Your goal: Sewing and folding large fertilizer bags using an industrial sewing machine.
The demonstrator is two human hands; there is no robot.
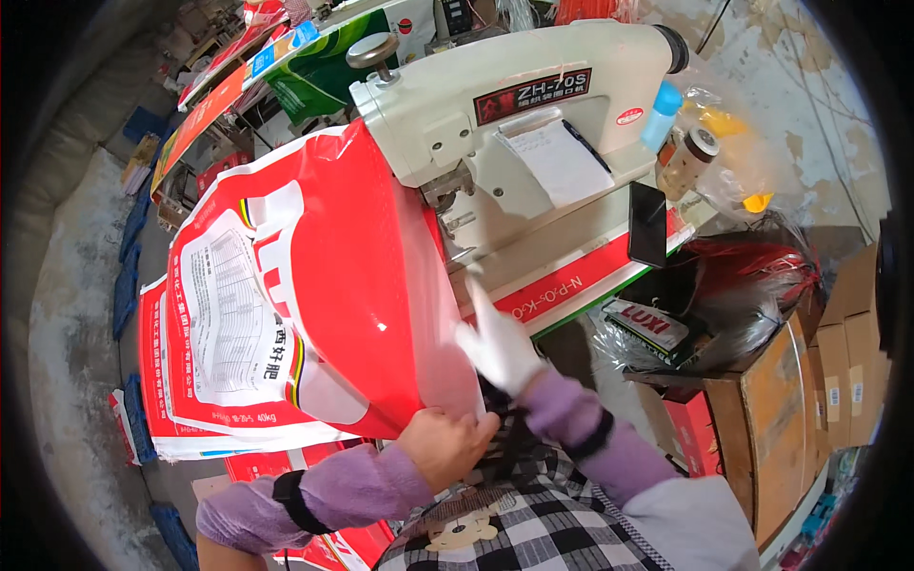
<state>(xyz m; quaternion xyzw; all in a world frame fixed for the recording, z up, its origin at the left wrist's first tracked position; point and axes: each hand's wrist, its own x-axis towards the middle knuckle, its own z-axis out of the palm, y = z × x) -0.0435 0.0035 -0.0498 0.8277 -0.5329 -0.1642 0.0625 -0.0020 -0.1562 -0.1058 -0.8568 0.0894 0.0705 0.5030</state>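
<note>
A large red and white woven sack (357, 247) lies over the sewing machine's work surface, its right edge beside the needle area. My bare left hand (440, 445) is closed on the sack's near right corner, the fingers curled over its edge. In a white glove, my right hand (500, 344) has its fingers stretched out flat along that same edge, a little below the needle. The cream-coloured sewing machine (428, 81) arches behind the sack. Its presser foot (455, 221) is just off the sack's right edge.
On the machine bed rest a paper pad (552, 162) with a pen and a black phone (647, 225). Behind them stand a blue-capped bottle (663, 114) and a jar (692, 162). Cardboard boxes (762, 428) occupy the right side. More sacks (205, 124) lie at the far left.
</note>
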